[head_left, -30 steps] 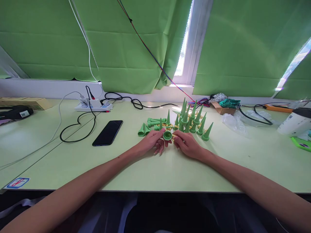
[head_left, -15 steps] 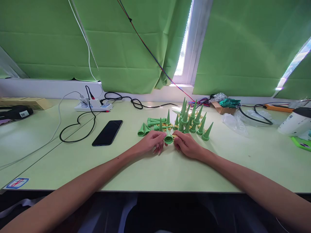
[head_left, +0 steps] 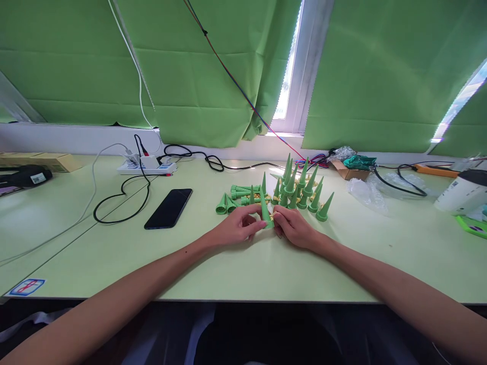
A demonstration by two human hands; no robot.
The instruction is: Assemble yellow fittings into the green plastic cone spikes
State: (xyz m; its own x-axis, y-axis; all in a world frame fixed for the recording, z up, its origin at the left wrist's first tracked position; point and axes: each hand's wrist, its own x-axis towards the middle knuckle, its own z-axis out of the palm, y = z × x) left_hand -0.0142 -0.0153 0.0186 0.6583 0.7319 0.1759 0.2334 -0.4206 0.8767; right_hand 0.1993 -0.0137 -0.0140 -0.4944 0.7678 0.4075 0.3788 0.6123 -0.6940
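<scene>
- Cone [head_left: 265, 210] up in the middle of the bench [head_left: 243, 268], near side of the cluster, point upward with a slight lean to the left, its wide end low between the two hands.
- Left hand [head_left: 236, 226] has it: thumb across the wide end, fingers behind, a light pinch no wider than the cone itself. The rest of those fingers curl loosely.
- Right hand [head_left: 293, 226], just to the right, is folded in tight, thumb against forefinger, pinching what looks like a small yellow piece [head_left: 271, 217] beside the cone's base. Whether that piece touches the cone or sits partly in it, I can't tell from here.
- So we're at the joining step, by my reading: cone in one hand, yellow piece in the other, brought close together.
- Next move, as I judge it, calls for a steady left hand, the wide end turned to face the yellow piece, and a small, careful push from the right. A crooked meeting could make the piece slip.
- Beyond the hands, standing cones [head_left: 289, 187] crowd the far right, lying cones [head_left: 243, 189] rest to the far left, and loose yellow pieces [head_left: 268, 198] are scattered among them.
</scene>
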